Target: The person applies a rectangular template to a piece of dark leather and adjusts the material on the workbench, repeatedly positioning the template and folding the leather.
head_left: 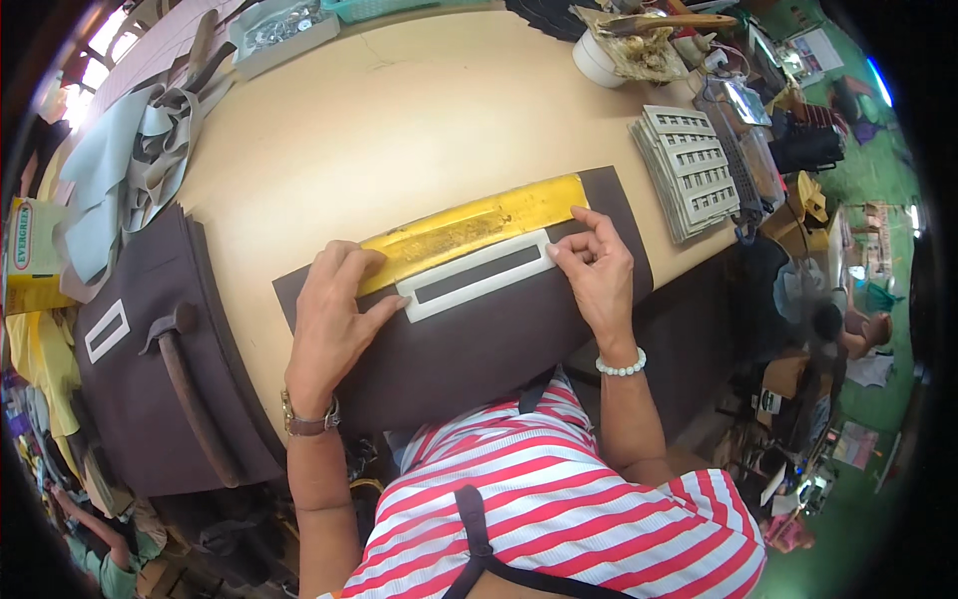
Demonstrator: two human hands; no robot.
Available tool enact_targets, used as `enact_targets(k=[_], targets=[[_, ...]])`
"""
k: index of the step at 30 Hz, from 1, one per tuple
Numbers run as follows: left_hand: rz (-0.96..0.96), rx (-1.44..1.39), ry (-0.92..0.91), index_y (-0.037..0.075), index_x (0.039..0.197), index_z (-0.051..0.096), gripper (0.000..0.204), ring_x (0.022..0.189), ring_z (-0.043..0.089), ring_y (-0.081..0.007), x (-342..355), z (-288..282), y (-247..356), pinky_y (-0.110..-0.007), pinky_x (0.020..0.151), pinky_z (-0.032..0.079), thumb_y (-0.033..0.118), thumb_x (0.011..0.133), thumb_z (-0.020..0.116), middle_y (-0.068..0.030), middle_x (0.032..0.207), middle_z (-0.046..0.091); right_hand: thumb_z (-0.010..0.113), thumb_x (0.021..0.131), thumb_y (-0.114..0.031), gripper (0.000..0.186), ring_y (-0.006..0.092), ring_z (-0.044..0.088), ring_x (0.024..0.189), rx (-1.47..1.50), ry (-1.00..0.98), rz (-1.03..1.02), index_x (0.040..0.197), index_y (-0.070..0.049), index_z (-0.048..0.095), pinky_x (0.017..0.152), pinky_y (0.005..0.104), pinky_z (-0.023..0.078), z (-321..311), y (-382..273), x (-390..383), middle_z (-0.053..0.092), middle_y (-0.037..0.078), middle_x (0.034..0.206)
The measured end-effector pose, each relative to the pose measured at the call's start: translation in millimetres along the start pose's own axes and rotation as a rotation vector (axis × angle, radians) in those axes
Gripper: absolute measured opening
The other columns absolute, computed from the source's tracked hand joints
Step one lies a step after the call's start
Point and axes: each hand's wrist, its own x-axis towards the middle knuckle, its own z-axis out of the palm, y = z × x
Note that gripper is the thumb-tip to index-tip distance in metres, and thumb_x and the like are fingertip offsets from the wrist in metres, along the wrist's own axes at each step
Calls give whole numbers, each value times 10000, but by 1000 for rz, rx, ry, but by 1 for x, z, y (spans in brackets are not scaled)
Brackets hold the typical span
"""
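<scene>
On the table in front of me lies a dark brown sheet. A yellow strip, scuffed along its middle, rests on the sheet's far part. Against its near edge sits a white rectangular frame with a long slot, through which the dark sheet shows. My left hand is closed, its curled fingers pressing the strip's left end and its thumb touching the frame's left end. My right hand is closed too. Its thumb presses on the frame's right end, while a fingertip touches the strip's right end.
At left a stack of brown sheets carries a hammer and another white frame. Grey scraps lie beyond. Stacked slotted cards stand at the right edge, below a white pot. A parts tray is far left.
</scene>
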Motion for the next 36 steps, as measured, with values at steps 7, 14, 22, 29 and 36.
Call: enact_targets(k=[7, 14, 22, 29, 36], targets=[[-7, 10, -4, -2, 977, 599, 371, 890, 571, -273, 0, 1, 1, -357, 785, 470, 104, 667, 773, -116, 955, 555, 702, 755, -33, 427, 101, 576, 604, -72, -13, -62, 1145, 51, 551, 603, 252, 468, -2, -2, 1, 665, 74, 722], [7, -35, -1, -4, 974, 568, 371, 887, 516, -312, -2, 3, -1, -395, 782, 433, 131, 679, 748, -130, 915, 515, 682, 773, -64, 311, 165, 592, 604, -125, -34, -69, 1068, -2, 606, 600, 301, 473, -2, -2, -1, 642, 68, 712], [240, 212, 37, 29, 1022, 630, 280, 1009, 556, -303, -22, 14, 12, -413, 860, 443, 20, 742, 642, -111, 1103, 582, 587, 822, -90, 224, 275, 556, 901, -754, 32, -622, 1037, -77, 648, 736, 387, 441, 1, 11, -20, 569, 80, 961], [280, 460, 62, 76, 1198, 589, 435, 1263, 423, -313, -52, 34, 8, -504, 1025, 330, 7, 769, 565, -96, 1314, 518, 537, 843, -156, 311, 374, 491, 1130, -711, 186, -833, 1091, 21, 601, 960, 497, 352, 27, -1, -31, 544, 200, 1159], [284, 502, -2, 64, 1268, 514, 472, 1282, 395, -290, -54, 28, 9, -595, 1083, 171, 122, 800, 537, -110, 1340, 481, 463, 870, -585, 811, 335, 411, 1283, -416, -379, -772, 1370, 43, 347, 1056, 573, 245, 79, -22, -67, 465, 207, 1348]])
